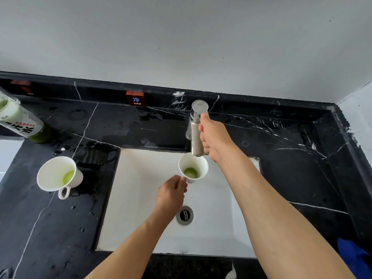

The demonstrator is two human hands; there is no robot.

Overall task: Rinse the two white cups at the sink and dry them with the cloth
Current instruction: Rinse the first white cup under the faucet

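Step in hand, as judged: opening the water for the first rinse. Raise the lever gently to avoid splash; keep the rim centred under the spout outlet, tilted slightly toward the flow, over the basin. No running water visible yet.

Right hand [214, 137]: closed around the faucet [196, 135], fingers wrapped on the steel spout body, thumb up near the lever top. Whether the lever is being pressed or lifted: not determinable.

Left hand [171, 195]: pinching the handle of the held white cup [193, 167], handle itself hidden by the fingers. Cup positioned just beyond and above the fingertips, directly beneath the spout end, mouth up, a green residue pooled in the bottom. Held above the white sink [141, 198], well clear of the drain [184, 215].

Second white cup [57, 174]: standing on the wet black marble counter [291, 168] left of the basin, handle toward the viewer, green residue inside, untouched.

Blue cloth [354, 256]: at the right front counter edge, partly out of view.
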